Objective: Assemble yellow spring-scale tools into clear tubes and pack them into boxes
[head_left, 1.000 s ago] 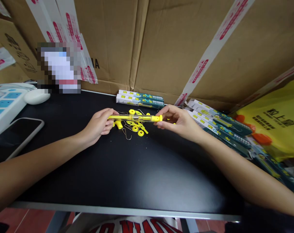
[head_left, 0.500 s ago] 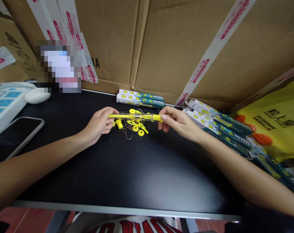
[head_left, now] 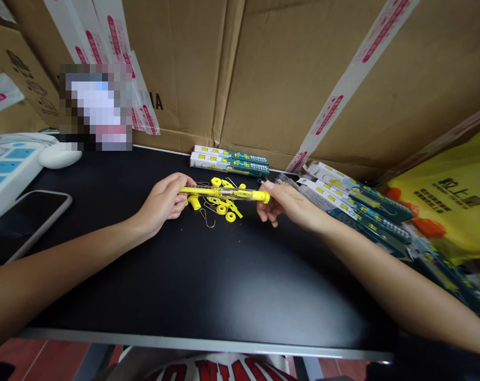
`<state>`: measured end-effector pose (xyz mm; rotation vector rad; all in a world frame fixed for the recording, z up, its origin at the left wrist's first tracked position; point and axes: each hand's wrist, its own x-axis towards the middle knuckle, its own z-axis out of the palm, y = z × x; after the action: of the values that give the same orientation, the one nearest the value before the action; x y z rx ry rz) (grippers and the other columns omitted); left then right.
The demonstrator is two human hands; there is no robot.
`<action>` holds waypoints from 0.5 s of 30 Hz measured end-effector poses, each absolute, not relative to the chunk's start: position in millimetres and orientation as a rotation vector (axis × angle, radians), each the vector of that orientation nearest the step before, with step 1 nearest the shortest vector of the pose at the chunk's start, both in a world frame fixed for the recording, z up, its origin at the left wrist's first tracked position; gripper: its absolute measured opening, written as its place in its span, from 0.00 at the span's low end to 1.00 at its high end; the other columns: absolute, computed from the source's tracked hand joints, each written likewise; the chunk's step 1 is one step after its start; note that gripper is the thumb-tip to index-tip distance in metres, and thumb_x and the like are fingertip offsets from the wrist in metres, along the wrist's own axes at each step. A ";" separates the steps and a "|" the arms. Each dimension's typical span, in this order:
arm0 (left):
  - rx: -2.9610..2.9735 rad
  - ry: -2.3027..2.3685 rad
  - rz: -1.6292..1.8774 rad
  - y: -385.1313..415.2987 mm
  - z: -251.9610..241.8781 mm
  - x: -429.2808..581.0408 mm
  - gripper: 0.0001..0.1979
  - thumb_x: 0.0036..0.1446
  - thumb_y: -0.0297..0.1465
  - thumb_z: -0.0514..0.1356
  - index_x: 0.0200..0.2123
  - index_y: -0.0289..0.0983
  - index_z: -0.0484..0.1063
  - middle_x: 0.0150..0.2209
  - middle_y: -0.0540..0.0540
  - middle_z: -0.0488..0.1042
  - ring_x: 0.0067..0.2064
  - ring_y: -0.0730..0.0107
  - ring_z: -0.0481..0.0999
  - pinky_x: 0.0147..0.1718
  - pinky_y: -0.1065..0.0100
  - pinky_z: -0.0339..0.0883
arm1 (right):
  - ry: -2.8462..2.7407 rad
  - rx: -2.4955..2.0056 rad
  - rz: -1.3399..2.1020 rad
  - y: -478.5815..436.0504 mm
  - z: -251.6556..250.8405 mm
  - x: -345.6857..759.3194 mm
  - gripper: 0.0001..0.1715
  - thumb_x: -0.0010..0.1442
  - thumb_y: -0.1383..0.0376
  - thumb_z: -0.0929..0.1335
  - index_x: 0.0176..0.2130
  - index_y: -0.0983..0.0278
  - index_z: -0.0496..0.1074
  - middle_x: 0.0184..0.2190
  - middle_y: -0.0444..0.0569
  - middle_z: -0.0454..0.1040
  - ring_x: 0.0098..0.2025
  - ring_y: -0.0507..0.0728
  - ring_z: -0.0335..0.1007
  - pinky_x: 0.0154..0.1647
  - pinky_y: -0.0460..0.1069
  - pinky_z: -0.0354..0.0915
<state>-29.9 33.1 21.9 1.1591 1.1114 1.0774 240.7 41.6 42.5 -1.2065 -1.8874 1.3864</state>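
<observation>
A slim spring scale (head_left: 228, 193) with a clear tube and yellow end parts is held level above the black table. My left hand (head_left: 166, 198) is closed around its left end, thumb on top. At the other end, my right hand (head_left: 282, 203) has curled fingers against the yellow cap; its exact hold is partly hidden. Loose pieces lie under the tube: a yellow ring (head_left: 230, 217), a yellow sleeve (head_left: 194, 202), a bent wire hook (head_left: 207, 218) and several other yellow and wire parts.
Two printed boxes (head_left: 229, 163) lie at the back, and more boxes (head_left: 354, 206) are piled at the right. On the left are a phone (head_left: 29, 222), a power strip (head_left: 14, 161) and a white mouse (head_left: 61, 155). Large cartons (head_left: 303, 63) stand behind; a yellow bag (head_left: 450, 196) is far right.
My right hand has turned and shifted its fingers at the scale's right end, exposing the yellow cap. That end has tipped slightly downward in view. My left hand has barely moved.
</observation>
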 end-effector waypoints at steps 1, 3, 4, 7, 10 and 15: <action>1.164 1.111 1.086 32.9 22.1 -29.8 0.09 0.65 0.34 0.51 0.33 0.37 0.66 0.19 0.58 0.50 0.15 0.85 0.47 0.13 0.80 0.40 | -1.824 -1.227 1.459 41.8 41.9 239.7 0.30 0.63 0.42 0.58 0.27 0.64 0.64 0.19 0.46 0.70 0.17 0.49 0.60 0.16 0.44 0.62; 1.170 1.116 1.101 32.5 22.6 -29.7 0.09 0.65 0.34 0.51 0.34 0.37 0.66 0.19 0.58 0.50 0.15 0.85 0.47 0.13 0.79 0.40 | -1.702 -1.242 1.593 42.1 41.3 238.5 0.30 0.63 0.43 0.58 0.26 0.64 0.64 0.18 0.46 0.69 0.16 0.49 0.59 0.15 0.44 0.61; 1.172 1.120 1.106 32.3 22.9 -29.5 0.10 0.65 0.34 0.51 0.34 0.37 0.66 0.19 0.58 0.50 0.15 0.85 0.47 0.13 0.79 0.40 | -1.647 -1.236 1.657 42.2 41.3 238.2 0.29 0.64 0.44 0.58 0.26 0.64 0.64 0.17 0.46 0.69 0.16 0.49 0.59 0.15 0.43 0.61; 1.189 1.127 1.117 31.4 24.0 -28.7 0.10 0.65 0.34 0.50 0.34 0.37 0.66 0.19 0.58 0.50 0.15 0.85 0.48 0.13 0.80 0.40 | -1.524 -1.186 1.828 42.7 41.1 238.7 0.27 0.64 0.46 0.59 0.26 0.64 0.64 0.17 0.46 0.69 0.16 0.49 0.59 0.14 0.43 0.60; 1.234 1.122 1.123 30.3 24.8 -27.9 0.10 0.65 0.34 0.50 0.34 0.37 0.66 0.20 0.58 0.50 0.15 0.85 0.48 0.13 0.80 0.40 | -1.452 -1.155 1.933 43.6 39.3 239.2 0.27 0.64 0.47 0.59 0.26 0.64 0.64 0.18 0.46 0.69 0.16 0.48 0.57 0.13 0.42 0.60; 1.265 1.121 1.124 29.8 23.8 -28.2 0.10 0.66 0.34 0.50 0.33 0.37 0.66 0.20 0.58 0.50 0.15 0.85 0.47 0.13 0.79 0.40 | -1.447 -1.137 1.957 42.9 36.6 237.7 0.27 0.62 0.45 0.61 0.26 0.63 0.62 0.18 0.44 0.69 0.16 0.48 0.56 0.12 0.42 0.59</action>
<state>-28.2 29.8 23.8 1.2645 1.1211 1.1241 237.7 42.9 36.6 -1.1374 -1.4474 1.9573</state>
